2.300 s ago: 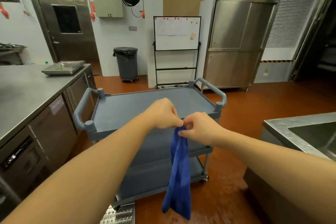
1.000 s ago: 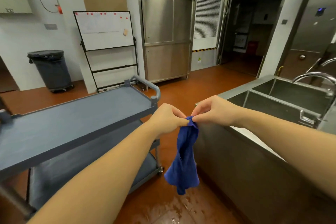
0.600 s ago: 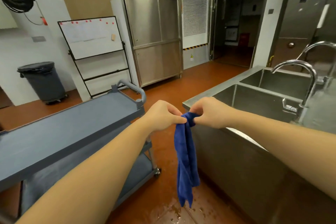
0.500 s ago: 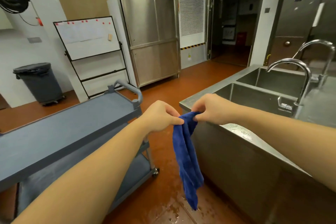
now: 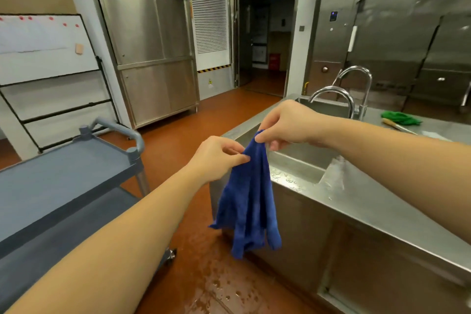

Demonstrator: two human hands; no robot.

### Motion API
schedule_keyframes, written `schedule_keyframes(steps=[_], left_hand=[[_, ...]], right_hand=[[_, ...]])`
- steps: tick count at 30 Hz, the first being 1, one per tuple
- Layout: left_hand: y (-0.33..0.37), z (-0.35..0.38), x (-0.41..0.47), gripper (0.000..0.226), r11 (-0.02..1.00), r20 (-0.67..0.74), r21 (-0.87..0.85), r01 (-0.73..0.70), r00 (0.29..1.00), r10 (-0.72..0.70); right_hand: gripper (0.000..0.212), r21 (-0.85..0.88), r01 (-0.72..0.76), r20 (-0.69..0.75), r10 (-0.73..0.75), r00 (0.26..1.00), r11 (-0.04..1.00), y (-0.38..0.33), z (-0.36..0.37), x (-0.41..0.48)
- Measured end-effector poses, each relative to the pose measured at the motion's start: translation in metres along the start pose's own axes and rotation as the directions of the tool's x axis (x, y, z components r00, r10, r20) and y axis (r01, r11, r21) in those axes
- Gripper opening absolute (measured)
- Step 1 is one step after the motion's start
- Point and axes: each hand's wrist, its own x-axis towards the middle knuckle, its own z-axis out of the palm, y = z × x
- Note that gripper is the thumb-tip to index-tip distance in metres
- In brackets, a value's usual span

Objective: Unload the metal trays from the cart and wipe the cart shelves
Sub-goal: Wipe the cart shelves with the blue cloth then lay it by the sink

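wet patches on orange floor (image 5: 211, 285), near. blue cloth (image 5: 248, 199) hangs, long axis vertical, top edge pinched by left hand (image 5: 219, 158) and right hand (image 5: 285, 125). right hand sits higher, over the sink (image 5: 290, 179) rim. cart (image 5: 63, 168) lies left of both; left hand nearer. cloth possibly damp, hard to tell. steel cabinet (image 5: 150, 53) and dark doorway (image 5: 265, 33) far.

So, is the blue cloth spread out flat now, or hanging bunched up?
Hanging bunched. The blue cloth droops in loose folds from its top edge, which the left hand and right hand pinch close together.
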Motion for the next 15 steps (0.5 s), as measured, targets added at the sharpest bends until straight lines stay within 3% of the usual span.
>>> schedule_keyframes(steps=[3, 6, 8, 12, 15], left_hand=[[-0.005, 0.009, 0.008, 0.016, 0.993, -0.059, -0.115, -0.027, 0.998, 0.02], [-0.009, 0.021, 0.004, 0.015, 0.987, -0.141, -0.134, -0.085, 0.988, 0.066], [-0.016, 0.031, 0.0, 0.026, 0.985, -0.153, -0.155, -0.08, 0.987, 0.056], [-0.034, 0.049, -0.009, 0.055, 0.978, -0.064, -0.203, -0.04, 0.998, 0.028], [-0.044, 0.061, -0.013, 0.041, 0.984, 0.172, -0.176, -0.019, 0.984, 0.05]], right_hand=[[0.005, 0.08, -0.156, -0.093, 0.163, 0.982, 0.984, -0.009, -0.006, 0.0], [0.01, 0.127, -0.219, -0.185, 0.24, 0.953, 0.967, -0.016, -0.012, -0.002], [0.019, 0.183, -0.247, -0.24, 0.287, 0.927, 0.951, -0.018, -0.016, -0.003], [0.025, 0.2, -0.29, -0.329, 0.343, 0.88, 0.936, -0.02, -0.022, -0.007], [0.022, 0.21, -0.316, -0.387, 0.376, 0.842, 0.925, -0.022, -0.027, -0.015]])
